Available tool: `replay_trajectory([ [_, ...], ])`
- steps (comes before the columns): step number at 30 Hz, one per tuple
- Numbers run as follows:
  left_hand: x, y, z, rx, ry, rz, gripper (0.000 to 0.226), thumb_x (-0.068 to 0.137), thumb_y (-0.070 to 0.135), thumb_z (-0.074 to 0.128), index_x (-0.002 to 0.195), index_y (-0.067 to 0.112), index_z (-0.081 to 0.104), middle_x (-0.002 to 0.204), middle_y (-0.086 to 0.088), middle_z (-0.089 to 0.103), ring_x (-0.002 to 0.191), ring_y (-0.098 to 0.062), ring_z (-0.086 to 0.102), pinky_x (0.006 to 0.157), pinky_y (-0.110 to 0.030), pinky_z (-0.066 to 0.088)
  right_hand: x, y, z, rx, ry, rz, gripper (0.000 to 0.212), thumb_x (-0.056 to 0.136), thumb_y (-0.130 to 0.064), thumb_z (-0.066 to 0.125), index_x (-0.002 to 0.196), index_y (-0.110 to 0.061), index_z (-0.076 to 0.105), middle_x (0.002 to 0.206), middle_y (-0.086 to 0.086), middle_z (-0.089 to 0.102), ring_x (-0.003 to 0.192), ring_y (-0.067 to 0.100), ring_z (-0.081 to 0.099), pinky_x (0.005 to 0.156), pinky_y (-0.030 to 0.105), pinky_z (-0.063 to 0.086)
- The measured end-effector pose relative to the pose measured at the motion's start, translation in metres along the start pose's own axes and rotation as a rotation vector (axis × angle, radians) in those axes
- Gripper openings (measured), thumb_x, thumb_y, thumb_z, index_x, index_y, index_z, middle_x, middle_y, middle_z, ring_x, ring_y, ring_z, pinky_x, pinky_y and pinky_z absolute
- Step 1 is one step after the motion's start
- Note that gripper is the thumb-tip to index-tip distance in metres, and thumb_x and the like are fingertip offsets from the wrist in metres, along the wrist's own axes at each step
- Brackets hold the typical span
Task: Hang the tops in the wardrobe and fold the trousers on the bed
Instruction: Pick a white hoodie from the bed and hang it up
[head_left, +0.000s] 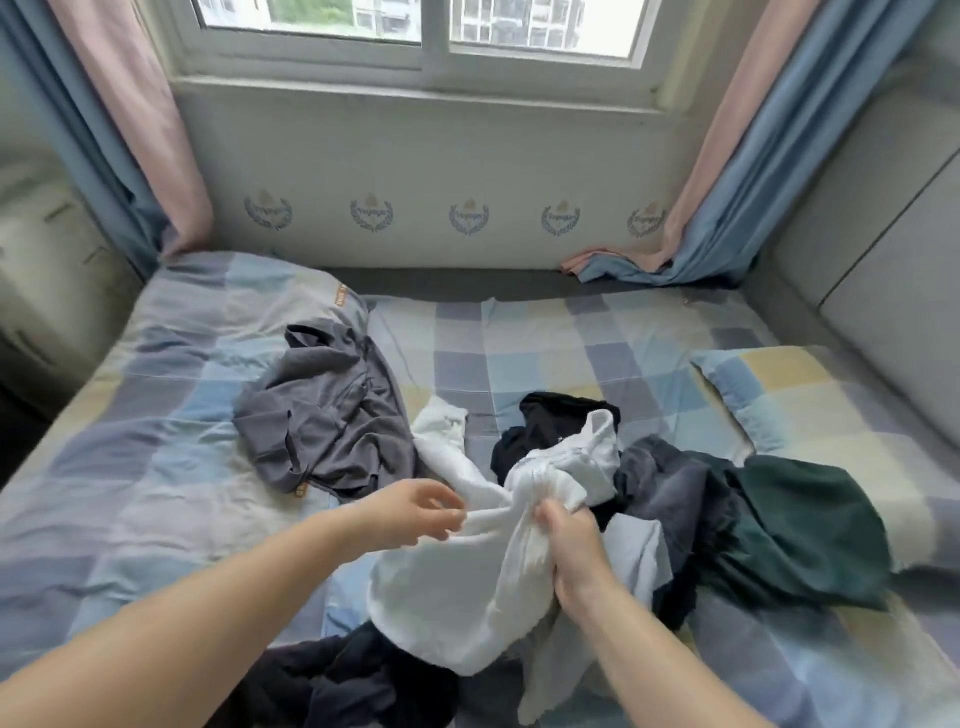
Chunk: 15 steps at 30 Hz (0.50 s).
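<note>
A white garment (467, 587) hangs bunched above the checked bed (156, 467), held up by both hands. My right hand (574, 551) grips a gathered fold of it in a fist. My left hand (415, 512) pinches its edge with curled fingertips. A grey top (322, 415) lies crumpled to the left. A black garment (561, 415) lies behind the white one. Dark grey clothing (670, 493) and a dark green garment (800, 535) lie to the right. Dark navy clothing (343, 680) lies at the near edge.
A checked pillow (810, 405) rests at the right, beside a padded grey headboard (893, 291). Another pillow (228, 291) lies at the far left. Blue and pink curtains (737, 208) hang at both sides of the window (415, 31). No wardrobe is in view.
</note>
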<state>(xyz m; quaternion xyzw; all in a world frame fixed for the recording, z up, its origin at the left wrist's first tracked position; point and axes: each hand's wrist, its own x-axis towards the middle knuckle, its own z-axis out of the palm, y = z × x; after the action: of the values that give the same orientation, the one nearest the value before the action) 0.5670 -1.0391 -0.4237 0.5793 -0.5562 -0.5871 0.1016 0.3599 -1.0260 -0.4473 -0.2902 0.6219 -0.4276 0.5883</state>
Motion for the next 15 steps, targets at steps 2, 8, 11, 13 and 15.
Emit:
replay_trajectory([
  [2,-0.011,0.021,-0.004,-0.087,0.125,0.012,0.015,0.087,0.042,0.063,0.099,0.032,0.064,0.095,0.007,0.074,0.086,-0.009,0.066,0.074,-0.027,0.047,-0.025,-0.035,-0.01,-0.079,-0.039,-0.046,0.025,0.069,-0.018,0.052,0.086,-0.013,0.068,0.083,0.01,0.066,0.083,0.024,0.063,0.077,0.037,0.051],
  [8,-0.037,0.088,-0.005,-0.09,0.324,0.081,0.015,0.091,0.037,0.058,0.104,0.029,0.062,0.11,0.002,0.067,0.098,-0.014,0.063,0.078,-0.026,0.052,-0.096,-0.148,-0.042,0.265,-0.391,-0.231,0.027,0.075,-0.009,0.042,0.079,-0.006,0.068,0.082,0.011,0.067,0.083,0.022,0.066,0.069,0.027,0.055],
  [11,-0.055,0.11,-0.001,-0.079,0.284,0.08,0.035,0.088,0.042,0.062,0.119,0.027,0.056,0.123,0.002,0.061,0.104,-0.014,0.061,0.073,-0.024,0.048,-0.119,-0.19,-0.053,0.438,-0.514,-0.278,0.039,0.077,-0.028,0.045,0.099,-0.006,0.068,0.098,0.015,0.067,0.091,0.024,0.066,0.075,0.032,0.056],
  [13,-0.068,0.121,0.001,-0.12,0.145,0.101,0.058,0.081,0.05,0.067,0.132,0.031,0.047,0.129,0.009,0.054,0.111,-0.011,0.058,0.079,-0.023,0.048,-0.131,-0.212,-0.057,0.439,-0.506,-0.353,0.044,0.076,-0.039,0.047,0.097,-0.011,0.073,0.095,0.012,0.069,0.087,0.023,0.067,0.072,0.031,0.056],
  [15,-0.079,0.129,0.005,-0.172,-0.008,0.176,0.064,0.072,0.052,0.071,0.13,0.037,0.05,0.13,0.012,0.056,0.115,-0.009,0.058,0.095,-0.028,0.047,-0.143,-0.229,-0.057,0.418,-0.497,-0.412,0.044,0.08,-0.043,0.047,0.097,-0.012,0.073,0.093,0.011,0.07,0.086,0.022,0.066,0.072,0.03,0.056],
])
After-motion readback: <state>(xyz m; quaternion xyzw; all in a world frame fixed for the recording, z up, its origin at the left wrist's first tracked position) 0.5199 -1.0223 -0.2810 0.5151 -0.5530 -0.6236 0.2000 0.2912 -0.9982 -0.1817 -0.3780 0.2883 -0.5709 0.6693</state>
